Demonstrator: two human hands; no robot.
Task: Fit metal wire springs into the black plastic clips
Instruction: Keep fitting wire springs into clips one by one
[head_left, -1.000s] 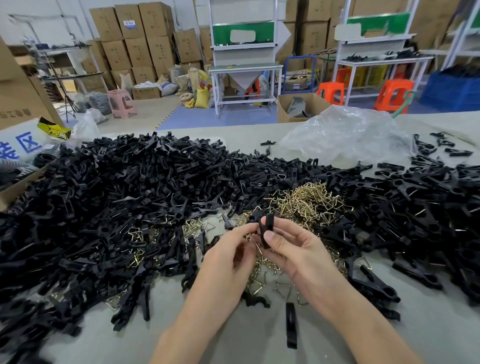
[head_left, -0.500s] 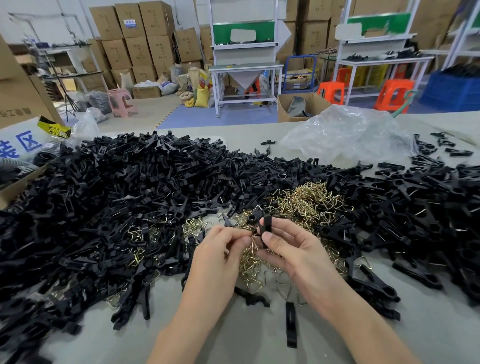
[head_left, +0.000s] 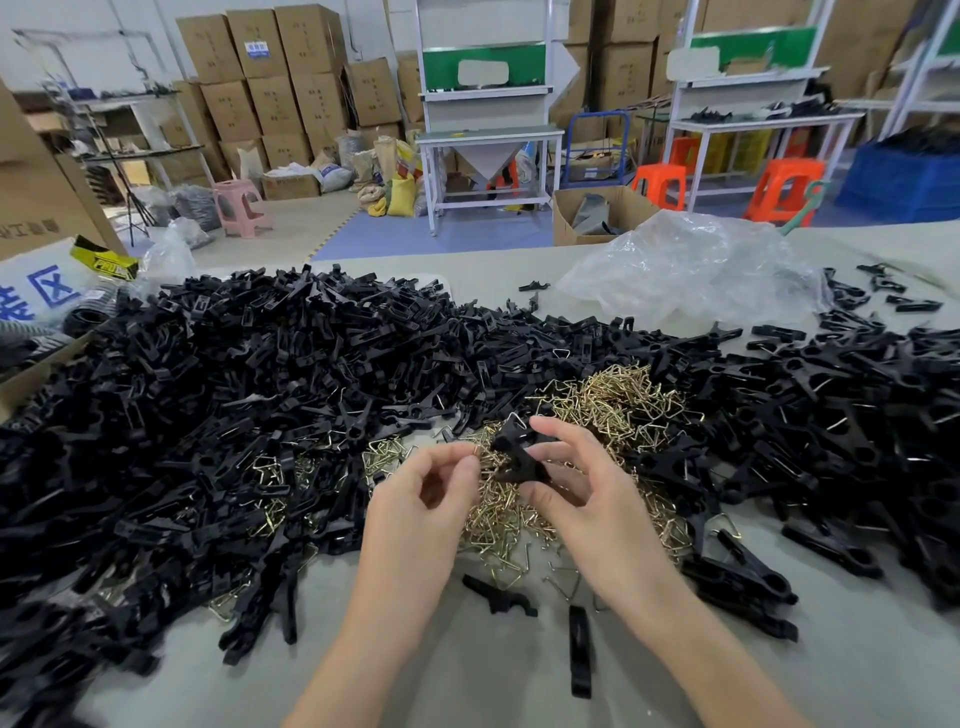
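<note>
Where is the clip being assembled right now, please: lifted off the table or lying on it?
Lifted: the right hand pinches the black clip above the heap of springs. Whether a spring is fitted, cannot tell.

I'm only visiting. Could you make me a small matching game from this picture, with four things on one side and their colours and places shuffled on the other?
Things:
1. clip in the right hand
2. springs
3. plastic bag
4. stool at far left

Descriptions:
A. pink, on the floor
B. clear, crumpled, back right
C. black, held up between fingers
D. gold, heaped in the middle

Pairs: 1-C, 2-D, 3-B, 4-A.
</note>
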